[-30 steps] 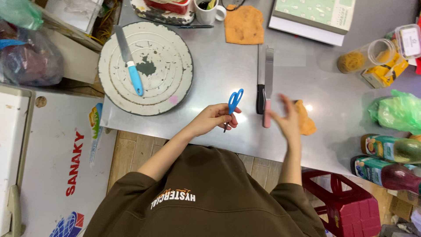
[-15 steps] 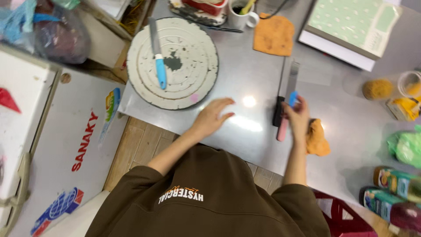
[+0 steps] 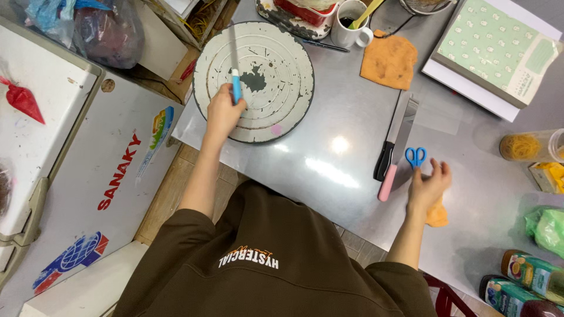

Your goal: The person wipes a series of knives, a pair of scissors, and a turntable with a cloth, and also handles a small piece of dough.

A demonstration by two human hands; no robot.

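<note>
My left hand (image 3: 222,113) grips the blue handle of a long spatula knife (image 3: 234,70) that lies across a round white turntable (image 3: 276,111) on the steel table. My right hand (image 3: 429,185) hovers with fingers spread just below small blue scissors (image 3: 415,156), which lie on the table. Left of the scissors lie a black-handled knife (image 3: 390,138) and a pink-handled knife (image 3: 398,149), side by side. A small orange cloth (image 3: 437,216) sits partly under my right hand.
A bigger orange cloth (image 3: 389,60), a white mug (image 3: 351,16) and a green patterned box (image 3: 494,48) stand at the back. Jars and bottles (image 3: 523,276) and a green bag (image 3: 546,229) crowd the right edge. A white chest freezer (image 3: 70,147) stands left.
My left hand has moved from the table's front up to the turntable and taken the spatula's blue handle. My right hand has set down the blue scissors beside the knives and opened.
</note>
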